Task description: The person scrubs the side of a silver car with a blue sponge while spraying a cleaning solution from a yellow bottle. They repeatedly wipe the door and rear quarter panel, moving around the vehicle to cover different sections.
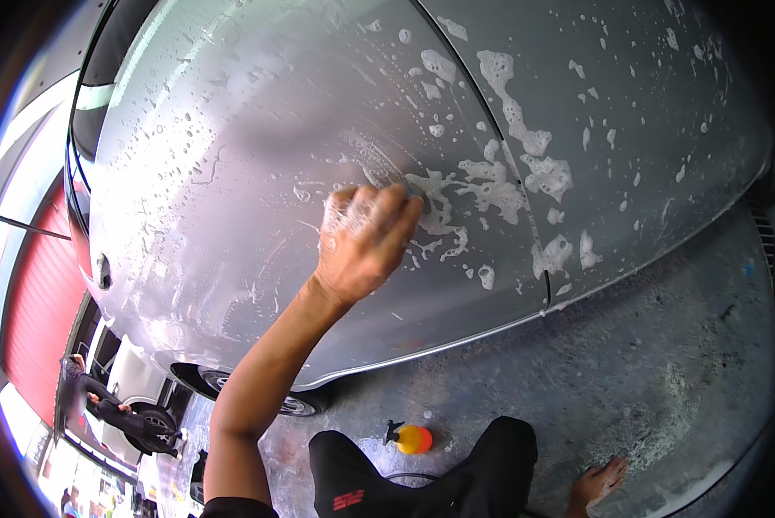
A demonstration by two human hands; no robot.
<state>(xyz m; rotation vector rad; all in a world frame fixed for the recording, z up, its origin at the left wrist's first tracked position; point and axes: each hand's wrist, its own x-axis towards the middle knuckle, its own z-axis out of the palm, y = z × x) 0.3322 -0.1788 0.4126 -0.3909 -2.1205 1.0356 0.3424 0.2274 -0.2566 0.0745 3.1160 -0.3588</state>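
Note:
My left hand (pixel 369 243) is curled against the wet silver-grey body panel (pixel 264 259) of a car, with white suds over its knuckles. A small bluish edge shows at its fingertips; the rest of that item is hidden under the hand. Soap foam (pixel 491 188) lies in patches to the right of the hand, on both sides of a dark panel gap (pixel 468 71). Streaks and droplets cover the panel on the left. At the lower right, my right hand (pixel 600 482) is held low over the floor, fingers extended and nothing in it.
A yellow-orange spray bottle (pixel 415 439) with a black trigger is on the stained concrete floor (pixel 594 362), beyond my black-trousered legs (pixel 355 472). A floor grate (pixel 766 239) runs along the right. A person in dark clothes (pixel 118 414) is near another vehicle (pixel 135 375) at left.

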